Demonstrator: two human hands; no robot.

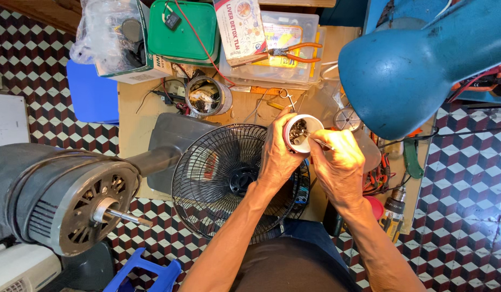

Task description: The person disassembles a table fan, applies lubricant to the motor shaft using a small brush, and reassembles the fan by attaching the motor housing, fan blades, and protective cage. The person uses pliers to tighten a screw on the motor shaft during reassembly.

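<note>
The small white cup [302,132] sits just right of the frame's centre, above the black fan grille [229,178], and you have it raised off the bench. At the far left the fan motor [72,197] fills the lower left corner, its bare shaft pointing right toward the grille, so little open room lies on that side. Above it, at the upper left, a blue bin [92,92] hangs off the bench edge over the checked floor.

Moving right, a metal tin of oddments [208,96] stands just above the grille's rim, and a green lidded box [184,24] lies along the top edge. Your left hand [277,154] is wrapped around the cup's side, clenched on it, with the mouth turned up to you. Inside you can see small metal pieces, too small to tell apart; the rim is round with a reddish band beneath.

Your right hand [339,165] pinches a thin metal tool [320,142], its tip reaching into the cup's mouth. Orange-handled pliers [293,52] lie on a clear plastic case at the top. At the right, the blue lamp shade [418,65] crowds in from the upper corner, close above your right hand.
</note>
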